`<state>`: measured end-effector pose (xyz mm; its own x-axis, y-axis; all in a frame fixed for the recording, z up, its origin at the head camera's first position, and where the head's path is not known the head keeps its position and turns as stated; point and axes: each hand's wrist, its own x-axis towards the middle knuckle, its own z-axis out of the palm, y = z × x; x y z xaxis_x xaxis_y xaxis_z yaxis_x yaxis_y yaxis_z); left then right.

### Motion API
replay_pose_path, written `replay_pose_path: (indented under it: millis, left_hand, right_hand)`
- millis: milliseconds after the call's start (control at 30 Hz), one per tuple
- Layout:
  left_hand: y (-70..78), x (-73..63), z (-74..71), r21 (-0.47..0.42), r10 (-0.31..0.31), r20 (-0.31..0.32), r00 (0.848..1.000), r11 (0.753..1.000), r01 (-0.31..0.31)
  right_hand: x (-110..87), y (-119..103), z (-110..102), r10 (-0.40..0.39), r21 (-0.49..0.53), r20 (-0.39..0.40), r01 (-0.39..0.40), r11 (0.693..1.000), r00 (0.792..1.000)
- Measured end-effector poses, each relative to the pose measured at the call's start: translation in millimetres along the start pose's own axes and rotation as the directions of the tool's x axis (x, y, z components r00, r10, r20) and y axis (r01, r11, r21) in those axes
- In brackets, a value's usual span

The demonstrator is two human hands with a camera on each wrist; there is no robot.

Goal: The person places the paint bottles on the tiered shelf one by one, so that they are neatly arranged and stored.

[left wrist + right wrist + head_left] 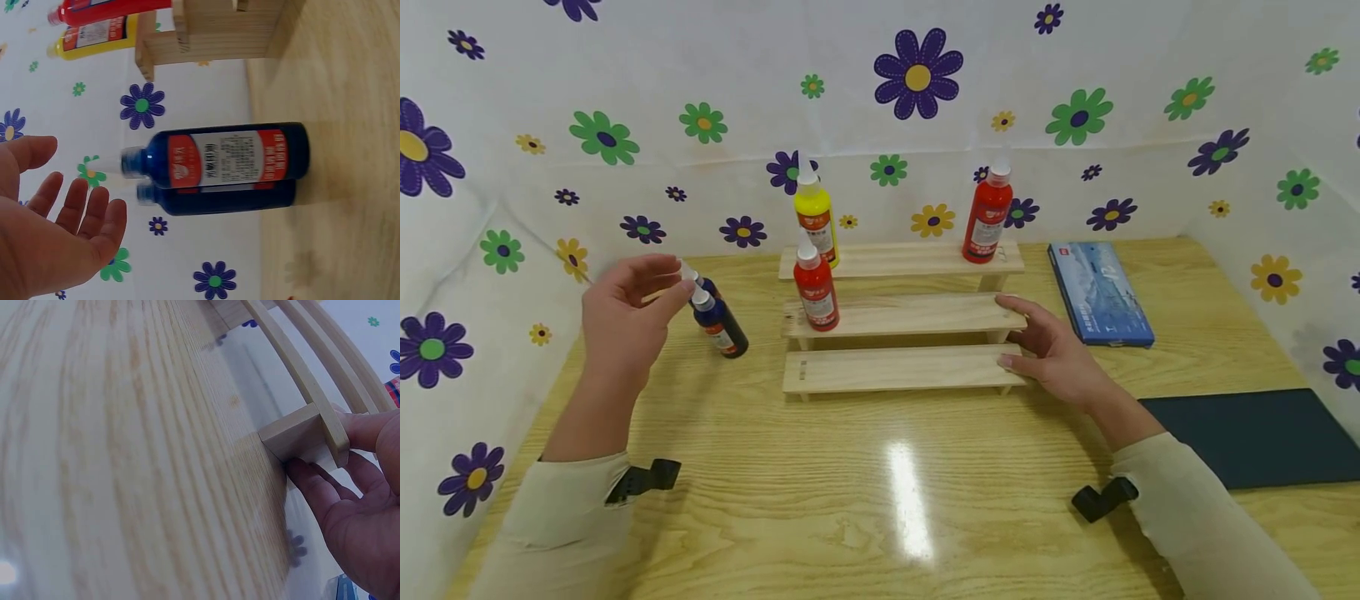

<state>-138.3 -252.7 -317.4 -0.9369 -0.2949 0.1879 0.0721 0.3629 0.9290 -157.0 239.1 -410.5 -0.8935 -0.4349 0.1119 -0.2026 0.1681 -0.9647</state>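
My left hand (628, 312) is raised beside the white nozzles of two dark blue paint bottles (721, 327), which stand upright together on the table. In the left wrist view, its fingers are spread and loosely bent, with no bottle (231, 156) in them. My right hand (1060, 354) holds the right end of a three-step wooden rack (902, 371). Its thumb lies on the lowest step, and other fingers (312, 487) touch the support underneath. A yellow bottle (814, 208) and a red bottle (988, 217) stand on the top step; another red bottle (816, 292) is on the middle step's left.
To the right of the rack lies a blue box (1105, 292) with a mountain picture. A dark flat mat (1255, 437) lies near the table's right side. Flower-patterned cloth (850, 100) covers the back and sides around the wooden table (790, 500).
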Motion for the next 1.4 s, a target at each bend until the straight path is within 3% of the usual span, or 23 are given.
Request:
replay_pose_path:
  millis: [267, 567, 900, 1233, 1400]
  left_hand:
    - [-14.9, 0.1, 2.1, 0.062, -0.150, 0.084, 0.985, 0.987, 0.146]
    - [-22.9, -0.7, 4.6, 0.151, -0.222, 0.127, 0.967, 0.968, 0.202]
    - [-31.6, -4.2, 5.0, 0.187, -0.187, 0.128, 0.974, 0.969, 0.162]
    - [-40.8, -10.8, 7.5, 0.168, -0.233, 0.161, 0.959, 0.964, 0.206]
    - [-45.4, -13.4, 9.2, 0.138, -0.196, 0.156, 0.968, 0.975, 0.175]
  right_hand:
    - [0.4, -0.9, 0.4, 0.009, -0.001, 0.000, -0.009, 1.000, 1.000]
    - [-0.6, 0.0, 0.8, 0.007, -0.005, -0.003, -0.007, 1.000, 1.000]
    - [0.0, 1.3, 0.4, 0.001, -0.005, -0.010, -0.001, 1.000, 1.000]
    - [-0.2, 0.0, 0.1, 0.007, -0.007, -0.007, -0.007, 1.000, 1.000]
    - [-0.3, -0.3, 0.2, 0.008, -0.005, -0.005, -0.008, 1.000, 1.000]
